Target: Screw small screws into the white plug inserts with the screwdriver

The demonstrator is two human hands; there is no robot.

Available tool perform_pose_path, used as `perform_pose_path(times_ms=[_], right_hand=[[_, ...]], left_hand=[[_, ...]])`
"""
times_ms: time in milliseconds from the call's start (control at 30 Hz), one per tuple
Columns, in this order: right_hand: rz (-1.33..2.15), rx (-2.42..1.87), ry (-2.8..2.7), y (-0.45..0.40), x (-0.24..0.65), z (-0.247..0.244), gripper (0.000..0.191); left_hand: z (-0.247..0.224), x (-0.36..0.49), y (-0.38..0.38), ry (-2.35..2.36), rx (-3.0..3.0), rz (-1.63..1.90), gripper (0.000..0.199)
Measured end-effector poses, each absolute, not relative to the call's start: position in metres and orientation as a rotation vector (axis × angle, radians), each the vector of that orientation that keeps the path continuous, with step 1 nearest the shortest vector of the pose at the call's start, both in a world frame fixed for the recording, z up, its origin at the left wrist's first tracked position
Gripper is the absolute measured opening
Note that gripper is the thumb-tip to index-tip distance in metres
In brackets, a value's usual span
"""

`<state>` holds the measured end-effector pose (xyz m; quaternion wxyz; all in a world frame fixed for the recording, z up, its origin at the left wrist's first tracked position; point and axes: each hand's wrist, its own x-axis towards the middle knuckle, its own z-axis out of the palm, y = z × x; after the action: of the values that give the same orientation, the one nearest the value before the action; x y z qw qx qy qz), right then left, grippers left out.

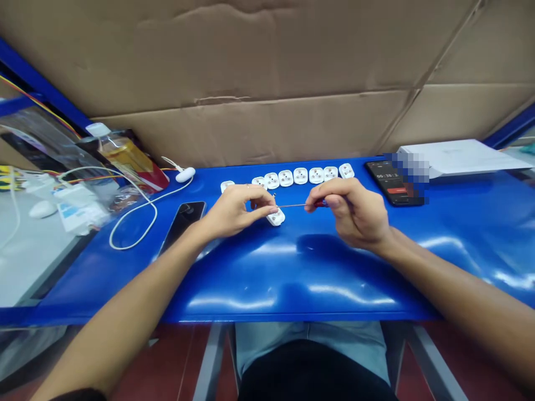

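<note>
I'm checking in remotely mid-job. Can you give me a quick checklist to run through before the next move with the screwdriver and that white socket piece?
1. White plastic socket piece held by the left hand: ok, fingertips are on it.
2. Red-handled screwdriver gripped in the right hand: ok, held between fingers and thumb.
3. Screwdriver tip seated in a screw: cannot tell, the left fingers hide the tip.
4. Row of white socket pieces clear of the hands: ok, it sits beyond them.
5. Blue work table under the hands free of loose screws: cannot tell, anything that small wouldn't show.
</note>
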<state>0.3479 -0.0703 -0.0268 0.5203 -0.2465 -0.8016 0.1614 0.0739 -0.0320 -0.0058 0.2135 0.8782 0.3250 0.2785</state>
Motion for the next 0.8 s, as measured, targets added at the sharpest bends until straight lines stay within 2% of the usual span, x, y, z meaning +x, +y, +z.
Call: perform_pose_path(times_ms=[167,467,633,800], right_hand=[[0.31,-0.625,-1.963,-0.067,0.349,-0.023,0.016],[0.412,-0.668,-1.947,-0.067,0.347,-0.023,0.012],[0.396,-0.665,-1.973,-0.066,0.348,-0.022,0.013],[0.322,-0.667,-2.073,-0.065,0.35,-0.022,0.014]], left_hand=[[-0.007,0.065,-0.016,1.121,2.512,0.78,0.022],[-0.016,0.08,0.008,1.08,2.677,0.358,0.017],[-0.015,0.078,0.01,1.086,2.62,0.462,0.016],[0.005,0.067,-0.004,1.321,2.401,0.716,0.03]])
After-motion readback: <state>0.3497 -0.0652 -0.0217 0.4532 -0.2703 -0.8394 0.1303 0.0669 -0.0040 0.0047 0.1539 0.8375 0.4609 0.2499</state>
